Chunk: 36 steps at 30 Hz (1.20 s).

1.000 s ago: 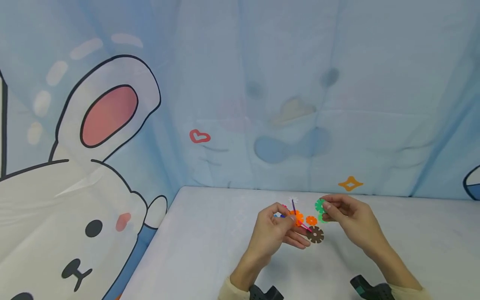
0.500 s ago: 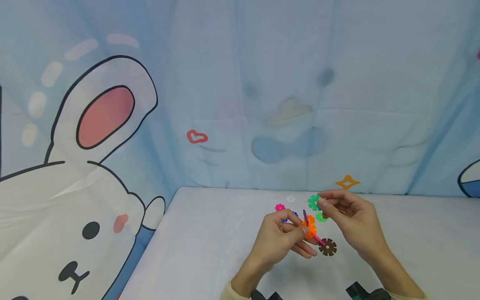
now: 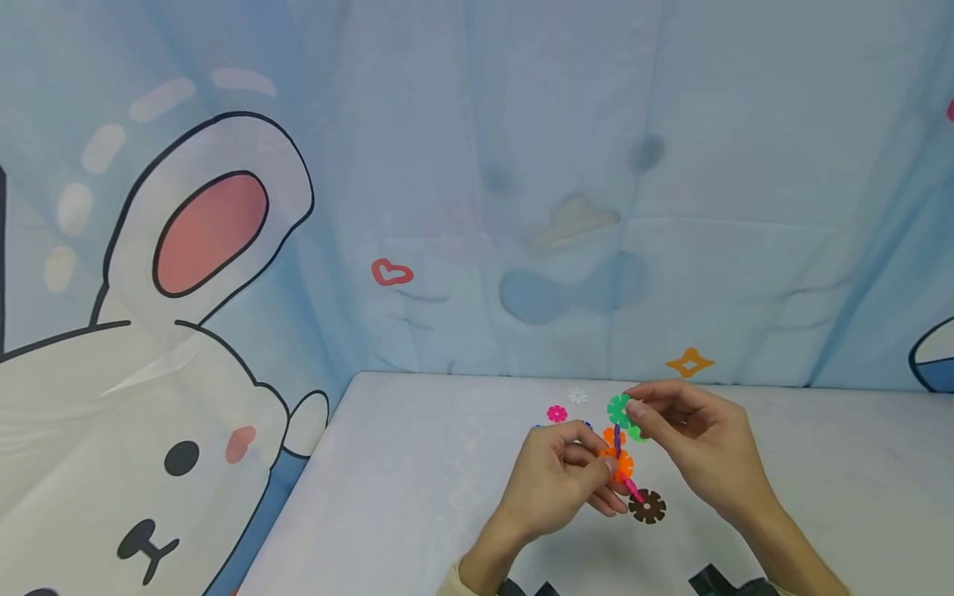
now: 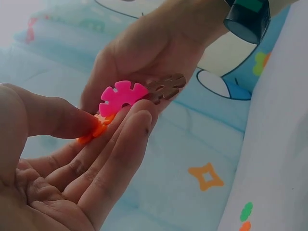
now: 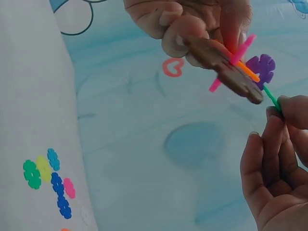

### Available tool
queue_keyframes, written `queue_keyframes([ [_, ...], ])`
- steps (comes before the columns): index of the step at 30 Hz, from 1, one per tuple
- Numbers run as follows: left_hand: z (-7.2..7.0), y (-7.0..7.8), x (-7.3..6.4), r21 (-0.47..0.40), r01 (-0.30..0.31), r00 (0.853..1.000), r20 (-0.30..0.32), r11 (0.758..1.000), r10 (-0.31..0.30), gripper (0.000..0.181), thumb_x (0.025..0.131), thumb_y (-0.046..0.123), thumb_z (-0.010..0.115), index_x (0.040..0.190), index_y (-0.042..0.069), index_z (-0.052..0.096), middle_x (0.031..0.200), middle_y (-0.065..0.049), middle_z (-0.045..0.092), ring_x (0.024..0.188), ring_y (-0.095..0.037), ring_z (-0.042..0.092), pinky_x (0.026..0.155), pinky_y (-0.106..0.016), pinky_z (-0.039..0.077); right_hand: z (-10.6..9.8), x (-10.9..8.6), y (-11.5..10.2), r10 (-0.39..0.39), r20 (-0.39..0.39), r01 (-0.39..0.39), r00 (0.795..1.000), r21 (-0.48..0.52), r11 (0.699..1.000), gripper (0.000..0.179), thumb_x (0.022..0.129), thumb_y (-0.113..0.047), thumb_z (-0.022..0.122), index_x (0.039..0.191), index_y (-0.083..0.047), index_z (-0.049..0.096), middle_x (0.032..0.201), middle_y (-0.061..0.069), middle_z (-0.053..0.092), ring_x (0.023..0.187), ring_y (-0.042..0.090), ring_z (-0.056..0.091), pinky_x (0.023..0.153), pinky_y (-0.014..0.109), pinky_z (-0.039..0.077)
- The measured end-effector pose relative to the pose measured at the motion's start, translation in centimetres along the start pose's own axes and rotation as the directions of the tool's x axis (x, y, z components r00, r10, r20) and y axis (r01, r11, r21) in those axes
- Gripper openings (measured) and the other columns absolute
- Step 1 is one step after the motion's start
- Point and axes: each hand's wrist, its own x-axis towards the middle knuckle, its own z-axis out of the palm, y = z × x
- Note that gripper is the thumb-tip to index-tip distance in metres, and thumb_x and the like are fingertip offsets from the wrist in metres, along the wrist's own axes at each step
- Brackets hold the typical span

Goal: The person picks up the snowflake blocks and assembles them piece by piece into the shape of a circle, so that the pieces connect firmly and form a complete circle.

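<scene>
My left hand [image 3: 555, 480] pinches an orange snowflake disc [image 3: 624, 465] between thumb and fingers. Joined to it are a purple disc [image 3: 617, 440] on top and a pink disc [image 3: 632, 488] below, which carries a notched brown disc [image 3: 648, 507]. In the left wrist view the pink disc [image 4: 120, 97] stands slotted into the brown disc [image 4: 166, 87]. My right hand [image 3: 701, 443] grips a green disc [image 3: 619, 409] by its edge. Seen from the right wrist, the green disc [image 5: 272, 99] is edge-on, its tip right at the purple disc [image 5: 262, 69].
Loose discs lie on the white table [image 3: 402, 480] behind the hands, among them a pink one [image 3: 556, 413], a white one [image 3: 577, 396] and a light green one [image 3: 637, 434]. Green [image 5: 32, 174], yellow [image 5: 43, 168] and blue ones [image 5: 57, 184] show too. A blue printed curtain [image 3: 566, 165] hangs behind.
My left hand has moved right and nearer the body with the joined discs, and the purple disc has come up under the green one. My right hand has shifted slightly left.
</scene>
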Motion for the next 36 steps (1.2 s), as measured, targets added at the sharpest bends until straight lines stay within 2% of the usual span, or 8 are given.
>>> queue_keyframes([
  [4,-0.1,0.1,-0.1,0.008,-0.008,1.000,0.013,1.000,0.008,0.007,0.097,-0.003,0.061,0.096,-0.009,0.064,0.081,-0.037,0.071,0.056,-0.006,0.073,0.058,-0.033,0.066,-0.3,0.1,-0.1,-0.007,0.033,0.007,0.999,-0.013,1.000,0.016,0.100,-0.001,0.071,0.115,-0.003,0.074,0.093,-0.005,0.075,0.076,0.013,0.071,0.072,0.022,0.062],
  [9,-0.4,0.5,-0.3,0.034,-0.016,0.999,0.041,0.999,0.014,0.007,0.097,-0.003,0.061,0.096,-0.008,0.065,0.081,-0.034,0.072,0.055,-0.004,0.071,0.057,-0.033,0.065,-0.6,0.3,-0.2,-0.018,0.069,0.019,0.997,-0.023,1.000,0.015,0.101,-0.001,0.069,0.114,-0.004,0.074,0.098,-0.007,0.076,0.076,0.013,0.072,0.071,0.023,0.063],
  [14,-0.6,0.9,-0.5,0.101,-0.029,0.999,0.021,0.994,0.027,0.007,0.099,-0.002,0.063,0.096,-0.007,0.066,0.081,-0.033,0.071,0.054,-0.003,0.069,0.057,-0.029,0.064,-0.6,0.3,-0.3,-0.025,0.079,0.026,0.997,-0.016,1.000,0.014,0.101,0.000,0.068,0.114,-0.003,0.073,0.099,-0.008,0.075,0.078,0.013,0.073,0.072,0.023,0.063],
  [17,-0.6,1.1,-0.6,0.179,-0.067,0.998,0.005,0.982,0.067,0.006,0.099,-0.003,0.064,0.094,-0.006,0.067,0.078,-0.030,0.072,0.053,-0.002,0.068,0.056,-0.027,0.064,-0.6,0.3,-0.4,-0.025,0.083,0.026,0.996,-0.005,1.000,0.015,0.102,0.001,0.067,0.115,-0.002,0.073,0.098,-0.007,0.075,0.078,0.015,0.072,0.073,0.024,0.064],
  [20,-0.4,1.3,-0.9,0.270,-0.122,0.992,0.001,0.955,0.127,0.006,0.099,-0.003,0.065,0.092,-0.003,0.066,0.076,-0.024,0.074,0.054,0.001,0.067,0.056,-0.026,0.064,-0.6,0.2,-0.5,-0.023,0.079,0.023,0.997,0.009,1.000,0.016,0.102,0.001,0.066,0.117,-0.001,0.071,0.097,-0.006,0.074,0.078,0.015,0.071,0.074,0.023,0.064],
  [24,-0.2,1.4,-1.0,0.327,-0.164,0.985,0.001,0.931,0.173,0.007,0.099,-0.004,0.065,0.092,-0.003,0.065,0.075,-0.022,0.074,0.055,0.006,0.065,0.057,-0.023,0.063,-0.6,0.0,-0.5,-0.029,0.072,0.024,0.997,0.058,0.998,0.018,0.101,0.005,0.065,0.118,0.002,0.070,0.098,-0.003,0.073,0.080,0.014,0.071,0.076,0.023,0.064],
  [30,0.0,1.6,-1.1,0.350,-0.165,0.985,0.007,0.922,0.174,0.007,0.099,-0.005,0.064,0.092,-0.004,0.065,0.074,-0.023,0.073,0.055,0.009,0.062,0.056,-0.020,0.061,-0.5,-0.2,-0.2,-0.099,0.091,0.085,0.991,0.141,0.986,0.021,0.097,0.014,0.065,0.114,0.003,0.070,0.098,0.000,0.074,0.083,0.013,0.073,0.078,0.022,0.064],
  [36,0.0,1.5,-1.3,0.313,-0.154,0.986,-0.019,0.937,0.168,0.008,0.099,-0.005,0.066,0.091,-0.004,0.065,0.074,-0.024,0.073,0.054,0.005,0.064,0.056,-0.024,0.063,-0.3,-0.3,-0.1,-0.169,0.090,0.154,0.981,0.159,0.975,0.022,0.092,0.020,0.066,0.102,0.001,0.072,0.099,0.002,0.075,0.084,0.010,0.074,0.077,0.019,0.064],
])
